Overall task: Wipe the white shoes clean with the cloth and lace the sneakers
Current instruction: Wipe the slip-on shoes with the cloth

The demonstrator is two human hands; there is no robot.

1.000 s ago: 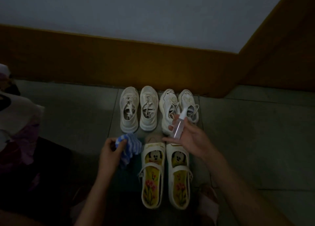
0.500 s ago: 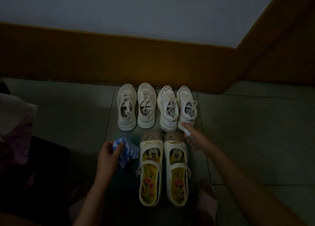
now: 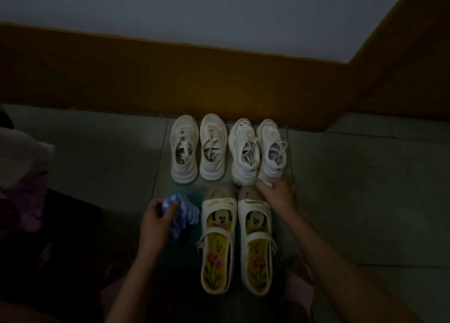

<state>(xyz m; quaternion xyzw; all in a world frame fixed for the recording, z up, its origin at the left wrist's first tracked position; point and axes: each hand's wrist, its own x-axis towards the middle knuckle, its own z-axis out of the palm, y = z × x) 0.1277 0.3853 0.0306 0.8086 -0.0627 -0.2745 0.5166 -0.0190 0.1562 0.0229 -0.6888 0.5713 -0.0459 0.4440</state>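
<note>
Lowered from where it was hovering over the sneakers a second ago, the right hand is now resting just beyond the toe of the right one of the strap shoes, fingertips touching the heel of the rightmost sneaker. The clear bottle it was holding up is no longer showing. Its fingers are curling down over something pale, but in this dim light it cannot be told whether they are pinching anything.

Nearest the person, the strap shoes are lying side by side with toes pointing away. Each is carrying a yellow flowered insole with a cartoon mouse face inside it, and a strap is crossing each opening. Just left of the strap shoes, the left hand is pinching a bunched blue-and-white striped cloth between thumb and curled fingers, over a teal patch on the floor.

Beyond the strap shoes, four sneakers are standing in a row, heels toward them. The cream sneakers are sitting beyond and to the left, with loose laces lying inside their openings. The white sneakers are sitting straight beyond, their laces spilling over the sides. Farther still, a brown skirting is running along the pale wall.
</note>
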